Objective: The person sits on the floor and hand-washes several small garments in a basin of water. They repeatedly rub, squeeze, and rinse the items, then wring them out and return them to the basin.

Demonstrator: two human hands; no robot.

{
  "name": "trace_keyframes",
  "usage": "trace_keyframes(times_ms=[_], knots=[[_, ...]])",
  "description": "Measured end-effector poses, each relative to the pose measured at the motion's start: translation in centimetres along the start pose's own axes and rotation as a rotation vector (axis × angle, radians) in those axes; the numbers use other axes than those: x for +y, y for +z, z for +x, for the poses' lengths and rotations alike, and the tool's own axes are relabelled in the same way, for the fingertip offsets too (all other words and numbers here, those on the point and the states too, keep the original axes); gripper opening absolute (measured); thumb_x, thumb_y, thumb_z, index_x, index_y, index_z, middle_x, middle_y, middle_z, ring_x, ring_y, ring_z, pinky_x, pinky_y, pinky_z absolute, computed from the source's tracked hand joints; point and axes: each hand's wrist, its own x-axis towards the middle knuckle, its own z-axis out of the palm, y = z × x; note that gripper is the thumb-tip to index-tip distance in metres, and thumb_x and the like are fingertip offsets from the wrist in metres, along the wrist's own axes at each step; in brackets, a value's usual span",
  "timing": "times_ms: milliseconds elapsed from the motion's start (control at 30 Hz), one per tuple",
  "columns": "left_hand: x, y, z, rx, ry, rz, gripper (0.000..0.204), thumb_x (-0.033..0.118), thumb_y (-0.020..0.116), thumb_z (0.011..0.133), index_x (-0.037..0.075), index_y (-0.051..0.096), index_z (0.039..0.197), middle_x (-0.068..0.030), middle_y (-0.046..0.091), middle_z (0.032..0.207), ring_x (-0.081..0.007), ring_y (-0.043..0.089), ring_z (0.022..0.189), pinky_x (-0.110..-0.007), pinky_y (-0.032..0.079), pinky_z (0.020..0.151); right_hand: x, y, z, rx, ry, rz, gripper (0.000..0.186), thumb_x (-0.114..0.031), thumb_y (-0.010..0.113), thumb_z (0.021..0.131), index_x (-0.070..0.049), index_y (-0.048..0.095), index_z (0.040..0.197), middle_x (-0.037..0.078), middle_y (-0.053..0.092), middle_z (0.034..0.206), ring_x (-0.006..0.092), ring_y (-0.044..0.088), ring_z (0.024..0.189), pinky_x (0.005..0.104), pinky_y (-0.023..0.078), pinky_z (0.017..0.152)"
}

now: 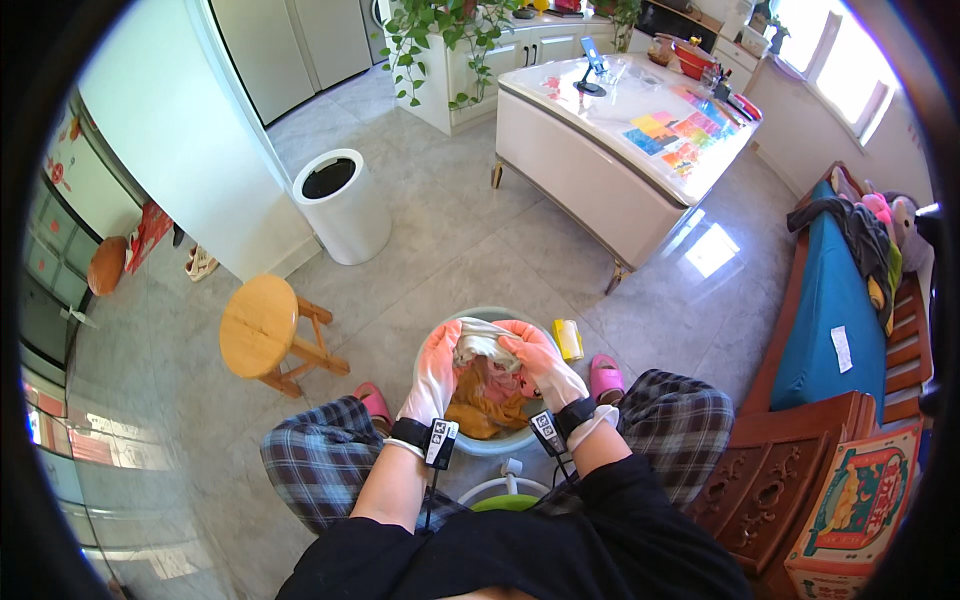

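My left hand (439, 362) and my right hand (532, 358), both in pink-and-white gloves, are closed on a white cloth (480, 340) held bunched over a pale grey-blue basin (480, 448). Mustard-yellow clothing (485, 418) and pink fabric (495, 378) lie in the basin below and between my hands. A small yellow-and-white block or package (568, 340) sits on the floor just right of the basin. Black straps with small devices circle both my wrists.
A wooden stool (258, 330) and white bin (363, 225) stand to the left. A white desk (580, 160) is ahead. A blue-cushioned bench (822, 300), wooden cabinet (760, 470) and printed box (850, 510) flank me on the right. A green seat (508, 503) is beneath me.
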Motion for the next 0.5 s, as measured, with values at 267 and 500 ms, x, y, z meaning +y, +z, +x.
trace_keyframes(times_ms=[267, 500], knots=[[-2.0, -1.4, 0.9, -0.079, 0.21, 0.181, 0.023, 0.025, 0.05, 0.094, 0.005, 0.061, 0.098, 0.0029, 0.06, 0.09, -0.0061, 0.052, 0.083, -0.022, 0.042, 0.077, 2.6, -1.1, 0.8, 0.052, 0.046, -0.126, 0.03, -0.031, 0.064, 0.086, -0.005, 0.062, 0.101, 0.001, 0.063, 0.087, 0.0096, 0.058, 0.07, 0.0231, 0.048, 0.061], [-3.9, -2.5, 2.0, -0.141, 0.137, 0.355, 0.02, 0.026, 0.049, 0.095, 0.009, 0.059, 0.1, 0.0057, 0.055, 0.087, -0.0062, 0.051, 0.079, -0.021, 0.044, 0.07, 2.1, 2.8, 0.4, 0.286, -0.222, -0.272, 0.02, -0.021, 0.061, 0.087, -0.002, 0.063, 0.093, 0.002, 0.063, 0.078, 0.0086, 0.056, 0.072, 0.0232, 0.046, 0.067]])
